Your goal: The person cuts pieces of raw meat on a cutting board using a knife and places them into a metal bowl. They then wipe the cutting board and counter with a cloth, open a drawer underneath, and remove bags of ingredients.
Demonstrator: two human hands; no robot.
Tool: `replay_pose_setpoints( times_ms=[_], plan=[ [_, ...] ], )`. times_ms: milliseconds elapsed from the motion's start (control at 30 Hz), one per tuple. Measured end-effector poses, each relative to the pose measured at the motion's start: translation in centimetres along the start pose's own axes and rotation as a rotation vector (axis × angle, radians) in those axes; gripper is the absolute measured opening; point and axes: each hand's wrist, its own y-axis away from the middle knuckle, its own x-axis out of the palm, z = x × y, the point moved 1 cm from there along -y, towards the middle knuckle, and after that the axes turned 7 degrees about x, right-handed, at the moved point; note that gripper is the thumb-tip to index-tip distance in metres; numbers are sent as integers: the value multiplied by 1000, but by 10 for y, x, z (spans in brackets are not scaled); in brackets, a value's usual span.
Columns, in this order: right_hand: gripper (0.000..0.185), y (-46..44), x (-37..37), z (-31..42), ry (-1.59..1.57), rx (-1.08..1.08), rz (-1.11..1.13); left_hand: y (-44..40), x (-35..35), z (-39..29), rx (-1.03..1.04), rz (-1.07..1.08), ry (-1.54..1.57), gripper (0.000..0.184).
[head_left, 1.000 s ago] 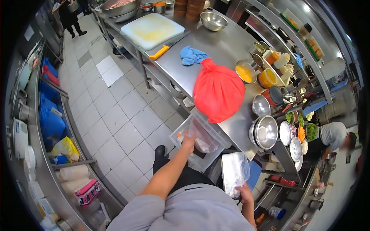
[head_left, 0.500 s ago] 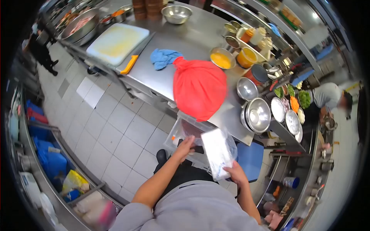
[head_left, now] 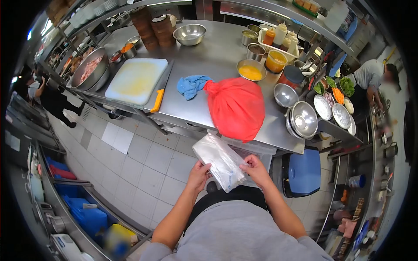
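Observation:
Between my hands, in front of my waist, is a stack of clear plastic bags [head_left: 221,162], tilted, with small blue print near its lower end. My left hand [head_left: 200,175] pinches its left edge. At the right edge, the thumb and fingers of my right hand [head_left: 256,168] close on the plastic. Just beyond, a tied red plastic bag [head_left: 237,108], round and full, sits on the steel table [head_left: 191,117] near its front edge. A crumpled blue cloth [head_left: 191,86] lies beside its knot. Below the table edge, a clear plastic bin [head_left: 254,150] is partly hidden.
A cutting board [head_left: 137,80] and a yellow-handled knife [head_left: 157,100] lie to the left. Steel bowls [head_left: 303,119] stand at the table's right end, above a blue-lidded container [head_left: 305,172]. One person [head_left: 370,78] bends at the right; another [head_left: 54,98] stands far left.
The stack of bags has moved left and turned. My left hand, earlier over the bin, now grips its left edge. My right hand has shifted up. The view has tilted upward.

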Motion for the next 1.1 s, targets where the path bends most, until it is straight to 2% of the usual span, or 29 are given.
replay_pose_setpoints(
  times_ms=[67, 133, 167, 233, 267, 300, 333, 367, 400, 467, 500, 533, 600, 633, 667, 700, 733, 767, 833, 867, 933, 1000, 1067, 1100],
  plan=[
    [23, -8, 15, -4, 35, -85, -11, 3, -9, -3, 25, -33, -3, 40],
    [27, -7, 34, 6, 118, -189, -27, 10, -7, -13, 93, -316, -104, 55],
    [28, -6, 40, 12, 125, -197, -5, 15, -4, -19, 115, -321, -94, 55],
    [28, -10, 53, 19, 294, -309, 55, 28, 0, -30, 106, -241, -176, 65],
    [29, -8, 59, 23, 377, -349, 100, 35, 2, -33, 112, -240, -178, 65],
    [29, -8, 66, 24, 374, -351, 97, 42, 6, -33, 74, -91, -100, 61],
    [29, -8, 77, 24, 417, -360, 218, 48, 8, -30, 29, 59, -22, 58],
    [30, -6, 84, 25, 462, -367, 338, 49, 6, -22, 16, 110, 30, 55],
    [30, -6, 89, 32, 468, -370, 333, 48, 4, -18, 18, 118, 33, 55],
    [27, -7, 99, 49, 633, -173, 598, 41, 1, -19, 59, 12, -1, 52],
    [26, -10, 98, 48, 531, -240, 562, 44, 5, -29, 52, -153, 66, 51],
    [26, -16, 95, 48, 530, -241, 565, 41, 2, -33, 55, -155, 65, 51],
    [29, -37, 76, 50, 273, 35, 349, 35, -11, -47, 306, -269, 195, 51],
    [47, -50, 61, 48, 320, 51, 227, 32, -13, -57, 309, -269, 194, 51],
    [47, -55, 48, 52, 318, 49, 228, 28, -15, -72, 400, -321, 205, 52],
    [60, -60, 33, 56, 92, 252, 148, 22, -13, -87, 492, -371, 216, 53],
    [74, -63, 20, 57, -136, 454, 65, 14, -8, -101, 493, -370, 216, 53],
    [74, -77, 7, 45, -137, 455, 65, 5, -1, -116, 573, -379, 164, 54],
    [93, -110, -15, 6, -430, 556, 50, -23, 6, -138, 687, -421, -7, 53],
    [93, -115, -13, 6, -433, 564, 46, -48, 4, -142, 721, -457, -124, 51],
    [91, -132, 2, 16, -521, 470, -4, -103, -3, -151, 967, -533, -720, 49],
    [86, -144, 7, 17, -547, 485, -46, -137, 17, -165, 1016, -524, -989, 52],
    [81, -141, 11, 15, -573, 481, -91, -168, 33, -174, 1132, -329, -1241, 55],
    [74, -135, 11, 19, -599, 409, -166, -178, 37, -172, 1127, -318, -1240, 55]
  ],
)
